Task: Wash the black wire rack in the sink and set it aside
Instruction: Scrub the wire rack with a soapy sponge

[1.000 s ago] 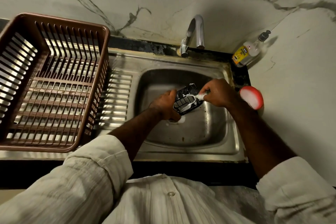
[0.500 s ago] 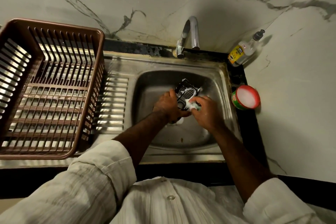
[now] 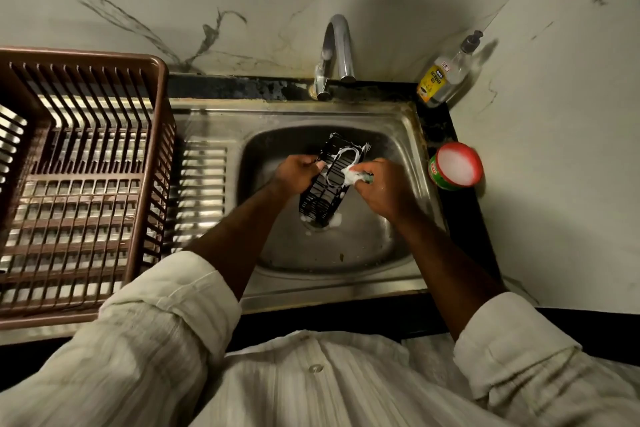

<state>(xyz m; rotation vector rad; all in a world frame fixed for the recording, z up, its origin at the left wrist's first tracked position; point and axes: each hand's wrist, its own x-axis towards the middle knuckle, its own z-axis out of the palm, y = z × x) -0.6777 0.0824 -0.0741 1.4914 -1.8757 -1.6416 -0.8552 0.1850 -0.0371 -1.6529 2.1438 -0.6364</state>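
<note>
At frame centre, over the sink [image 3: 408, 135], the black wire rack [image 3: 325, 185] is now turned lengthwise and clasped at its edge by the left hand [image 3: 298, 172]. A soapy scrubber [image 3: 355, 177], pinched in the right hand [image 3: 379, 189], has been brought onto it; scrubbing continues, rinsing remains.

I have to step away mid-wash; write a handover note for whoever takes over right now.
Left hand: grip on the black wire rack, held tilted over the sink basin.
Right hand: grip on a soapy scrubber pressed to the rack.
Done: rack lathered, foam on its wires.
Left: finish scrubbing, rinse under the tap (no water visible), then set it aside, likely in the brown basket at left.
</note>
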